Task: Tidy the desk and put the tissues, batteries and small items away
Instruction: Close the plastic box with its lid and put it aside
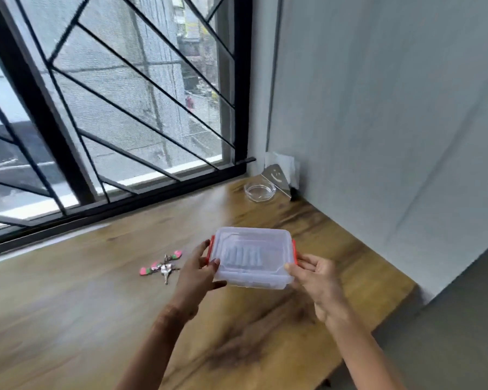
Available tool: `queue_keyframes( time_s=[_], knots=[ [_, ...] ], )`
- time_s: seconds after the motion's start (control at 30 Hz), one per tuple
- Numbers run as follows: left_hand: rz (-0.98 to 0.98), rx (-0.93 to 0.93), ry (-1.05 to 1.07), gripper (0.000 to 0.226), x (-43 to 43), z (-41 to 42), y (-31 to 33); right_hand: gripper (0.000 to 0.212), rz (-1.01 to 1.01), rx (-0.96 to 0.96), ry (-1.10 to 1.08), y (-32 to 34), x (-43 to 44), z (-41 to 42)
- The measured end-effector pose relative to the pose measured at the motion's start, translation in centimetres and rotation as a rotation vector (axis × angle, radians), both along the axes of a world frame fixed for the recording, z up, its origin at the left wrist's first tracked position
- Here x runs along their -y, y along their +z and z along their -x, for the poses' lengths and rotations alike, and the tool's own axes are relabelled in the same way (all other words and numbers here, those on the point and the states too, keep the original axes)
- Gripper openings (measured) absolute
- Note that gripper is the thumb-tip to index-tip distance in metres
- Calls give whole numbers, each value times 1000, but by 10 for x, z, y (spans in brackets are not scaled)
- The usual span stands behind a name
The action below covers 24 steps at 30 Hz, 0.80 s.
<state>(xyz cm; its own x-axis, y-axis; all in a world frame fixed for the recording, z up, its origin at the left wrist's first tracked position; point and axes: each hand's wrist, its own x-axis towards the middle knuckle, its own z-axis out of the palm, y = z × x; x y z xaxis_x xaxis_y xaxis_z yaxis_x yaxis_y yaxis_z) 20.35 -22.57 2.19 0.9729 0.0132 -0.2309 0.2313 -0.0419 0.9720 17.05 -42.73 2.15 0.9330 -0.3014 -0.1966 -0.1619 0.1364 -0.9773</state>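
- Upper left of the frame: a window (119,88) with black diagonal bars, running along the far edge of the wooden desk (68,305).
- Left of centre: a bunch of keys (165,268) with pink-and-green tags lies flat on the desk, just beside my left hand and not touching it.
- My left hand (200,274) grips the left end of the clear plastic box (252,258). The thumb is on the lid by the red clip and the fingers are curled under the box.
- Centre: I hold the box between both hands over the desk, with its lid on. Through the lid I see a blurred row of batteries (244,255) lying side by side.
- My right hand (313,277) grips the right end. The thumb presses the lid's near corner and the fingers wrap the side by the other red clip.
- Upper right of centre, in the far corner of the desk: a glass ashtray (259,190). Just behind it is a metal napkin holder (276,177) with a smiley cut-out and white tissues (282,162) standing in it, against the grey wall (392,122).
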Motion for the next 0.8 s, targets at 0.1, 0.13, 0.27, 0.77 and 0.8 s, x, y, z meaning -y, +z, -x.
queue_keyframes(
  time_s=[0.1,0.13,0.27,0.77,0.8],
  knots=[
    [26,-22,-30,51,50,-44,-1,26,-43,-19,-100,-3,41,-27],
    [23,-28,-47,51,65,-57,-1,28,-57,-29,-132,-4,52,-35],
    [6,-71,-139,39,121,-109,0,27,-88,-65,-246,-8,96,-67],
    [-152,-41,-184,42,195,-200,-22,31,-319,-169,-280,-49,142,-120],
    [-153,-32,-162,42,197,-202,-21,34,-331,-171,-278,-51,143,-121]
  ],
)
